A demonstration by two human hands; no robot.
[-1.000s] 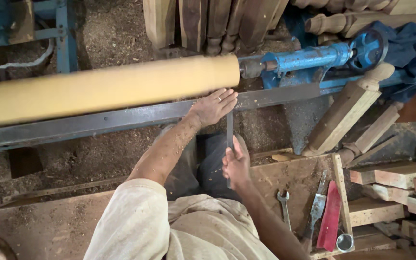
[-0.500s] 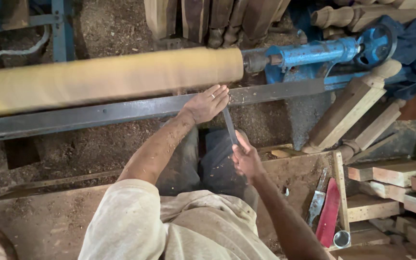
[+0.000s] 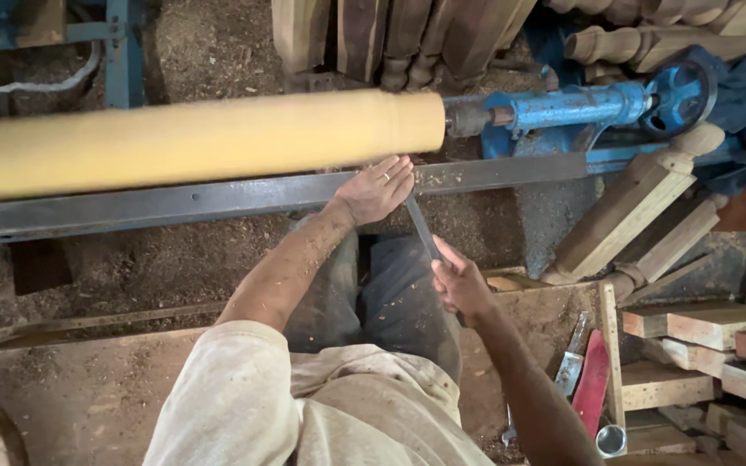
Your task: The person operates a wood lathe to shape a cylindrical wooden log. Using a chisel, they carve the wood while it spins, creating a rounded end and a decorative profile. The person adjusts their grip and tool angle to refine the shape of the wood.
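Observation:
A long pale yellow wooden cylinder (image 3: 200, 142) lies across a lathe, blurred as if spinning. Its right end meets the blue tailstock (image 3: 563, 108). My left hand (image 3: 377, 190) rests on the grey steel tool rest bar (image 3: 174, 200), pressing down the blade of a long metal chisel (image 3: 420, 229). My right hand (image 3: 458, 283) grips the chisel's handle end lower down, near my knees. The chisel's tip is hidden under my left fingers, close to the cylinder's right end. Wood chips fly off near the left hand.
Sawdust covers the floor. Turned wooden legs (image 3: 641, 207) lean at the right, with stacked wood blocks (image 3: 718, 336) below them. A wooden box (image 3: 602, 328) beside my right arm holds a red-handled tool (image 3: 593, 380), a wrench and a small tin. More turned posts stand behind the lathe.
The view has shifted slightly; both hands and the chisel have slid a little to the right along the tool rest, staying at the cylinder's right end.

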